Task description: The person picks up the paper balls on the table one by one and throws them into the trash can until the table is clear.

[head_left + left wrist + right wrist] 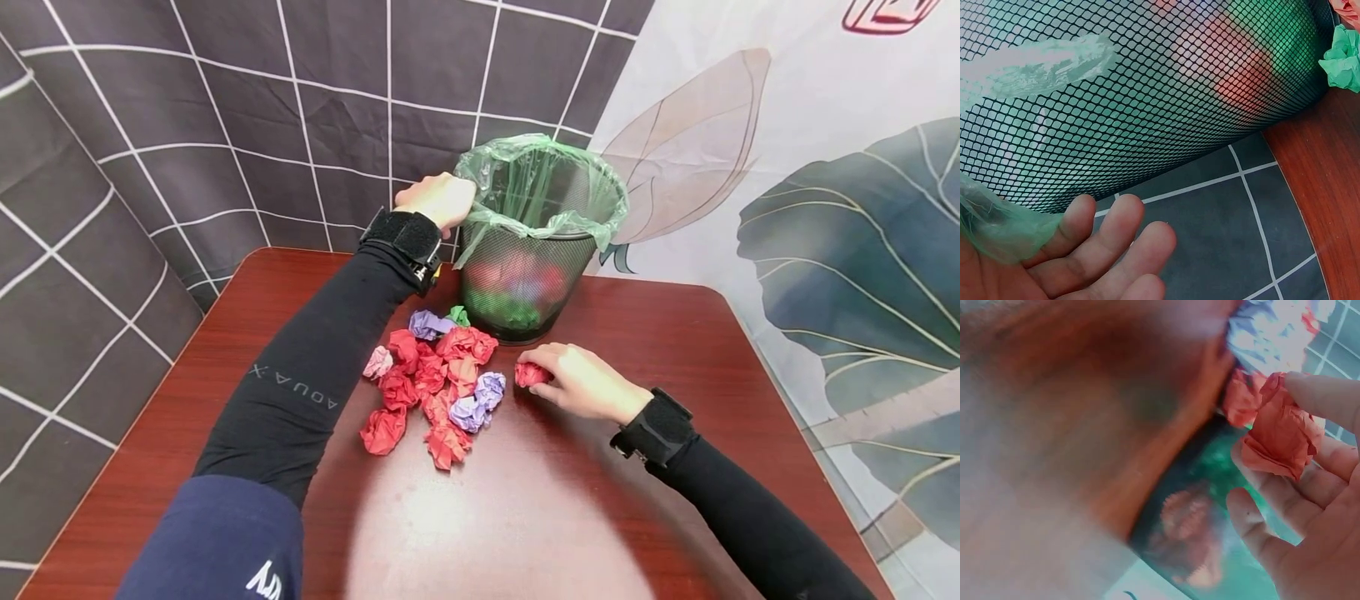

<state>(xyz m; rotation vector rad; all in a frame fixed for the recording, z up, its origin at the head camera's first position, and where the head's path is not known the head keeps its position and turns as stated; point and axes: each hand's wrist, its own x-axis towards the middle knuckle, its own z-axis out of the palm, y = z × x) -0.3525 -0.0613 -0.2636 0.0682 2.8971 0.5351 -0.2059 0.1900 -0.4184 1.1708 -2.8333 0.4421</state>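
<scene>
My right hand (581, 379) holds a red crumpled paper ball (1282, 434) between thumb and fingers, low over the table in front of the bin. Up at the left of the bin's rim, my left hand (438, 200) grips the edge of the green plastic liner (525, 225); its curled fingers (1125, 219) show beside the film in the left wrist view. The black mesh trash bin (495, 271) stands upright at the back of the table, with red, green and purple paper balls visible through its mesh. A pile of mostly red crumpled paper balls (427, 375) lies left of my right hand.
Purple paper balls (480, 402), a pink one (378, 363) and a small green one (458, 316) lie among the pile. The reddish-brown table (300, 275) ends close behind the bin, against a dark gridded cloth (337, 125) and a leaf-printed backdrop (862, 250).
</scene>
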